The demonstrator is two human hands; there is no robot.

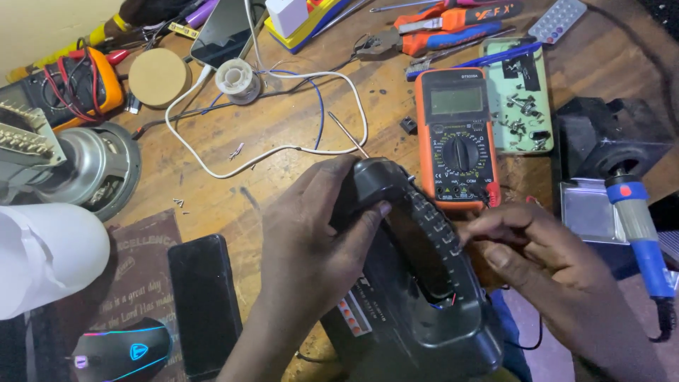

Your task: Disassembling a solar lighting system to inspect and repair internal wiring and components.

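1. Head view, only one angle here. The person's left hand is wrapped over the rounded end of a black radio that sits tilted at the near edge of the wooden bench. That grip is closed firmly, thumb pressed on the casing.
2. The right hand is pinched at the radio's ribbed side edge, fingertips closed on something tiny; can't tell what.
3. Looks like the opening-up or probing stage: one hand steadies, the other works the seam. The next move probably needs a steady hold and a fine touch, since the plastic shell looks smooth and slippery.
4. A thin metal antenna pokes out from behind the radio's top.
5. Just beyond sits an orange multimeter with a round dial, rubbery-looking case.
6. Right side: a blue-handled soldering iron in a boxy black stand.
7. Left side: a black phone lying flat, a glowing mouse, and a white cable looping across the scuffed wood.
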